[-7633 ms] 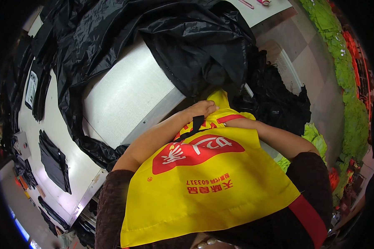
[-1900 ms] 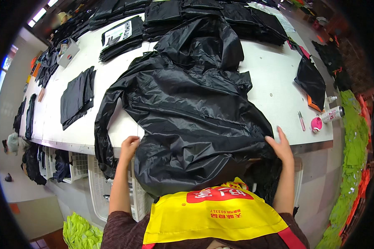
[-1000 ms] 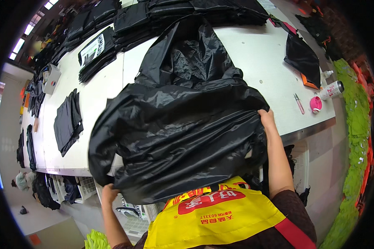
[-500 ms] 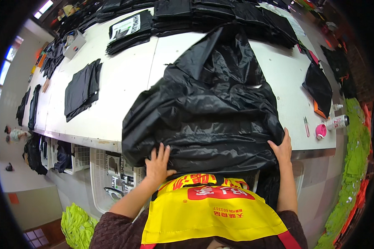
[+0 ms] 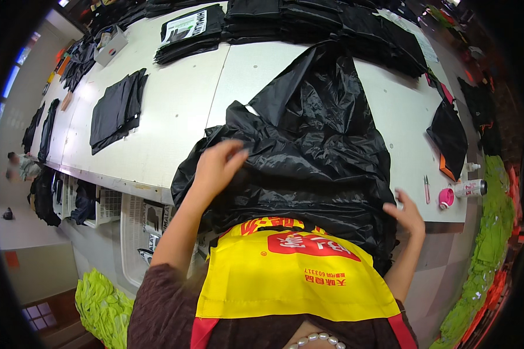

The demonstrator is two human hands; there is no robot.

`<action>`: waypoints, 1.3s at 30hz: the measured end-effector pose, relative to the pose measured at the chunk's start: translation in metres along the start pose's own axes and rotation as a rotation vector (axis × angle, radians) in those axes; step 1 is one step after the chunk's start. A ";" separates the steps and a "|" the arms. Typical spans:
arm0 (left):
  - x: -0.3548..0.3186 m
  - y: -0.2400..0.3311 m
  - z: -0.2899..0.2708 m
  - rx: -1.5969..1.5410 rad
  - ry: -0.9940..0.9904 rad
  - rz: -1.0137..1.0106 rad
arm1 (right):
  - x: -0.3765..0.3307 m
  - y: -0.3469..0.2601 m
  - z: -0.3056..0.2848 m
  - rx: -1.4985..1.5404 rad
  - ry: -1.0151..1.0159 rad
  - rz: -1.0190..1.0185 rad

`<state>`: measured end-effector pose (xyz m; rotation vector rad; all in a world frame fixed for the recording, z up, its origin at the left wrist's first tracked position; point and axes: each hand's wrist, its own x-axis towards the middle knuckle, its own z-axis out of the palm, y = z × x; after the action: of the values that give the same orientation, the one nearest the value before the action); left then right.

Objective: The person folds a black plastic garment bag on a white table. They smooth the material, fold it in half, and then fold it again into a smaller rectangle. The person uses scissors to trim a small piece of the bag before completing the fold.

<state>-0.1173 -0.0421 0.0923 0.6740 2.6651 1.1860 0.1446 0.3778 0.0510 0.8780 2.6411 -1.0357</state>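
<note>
Black glossy garment, a large jacket-like piece of thin shiny fabric, lies crumpled on the near half of the white tabletop, its lower part hanging over the front edge against the person's yellow apron.

Left hand: raised over the garment's left shoulder area, fingers spread and apart, motion-blurred; whether it touches the cloth cannot be told. Nothing is gripped.

Right hand: open, fingers spread, at the garment's lower right edge where the fabric drops off the tabletop; touching or just beside it, holding nothing.

Surroundings: folded black pieces lie well apart to the left; stacks of folded black garments line the far side; a black pouch with an orange edge sits to the right; a pink round object, a small spray can and a thin pink tool lie near the right front corner.

Risks, as judged:
- With much of the slippery fabric overhanging and neither hand closed on it, the garment could slide off the front edge.
- A wide sweep of the right hand could knock the can or the pink object off the corner.
- Creases may be pressed in, since the fabric is bunched unevenly.
</note>
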 end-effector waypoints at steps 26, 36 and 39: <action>0.119 -0.019 0.179 0.212 -0.302 0.283 | 0.094 -0.182 0.013 -0.132 -0.431 -1.056; -0.042 -0.024 0.085 -1.371 -0.768 -0.823 | 0.031 -0.136 0.038 0.081 0.051 -0.637; -0.036 -0.021 0.102 -1.194 -0.762 -0.890 | 0.032 -0.184 0.057 0.278 -0.178 -0.590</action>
<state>-0.0614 -0.0024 0.0056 -0.2426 1.0312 1.4463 0.0085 0.2477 0.1010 0.0087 2.6911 -1.5505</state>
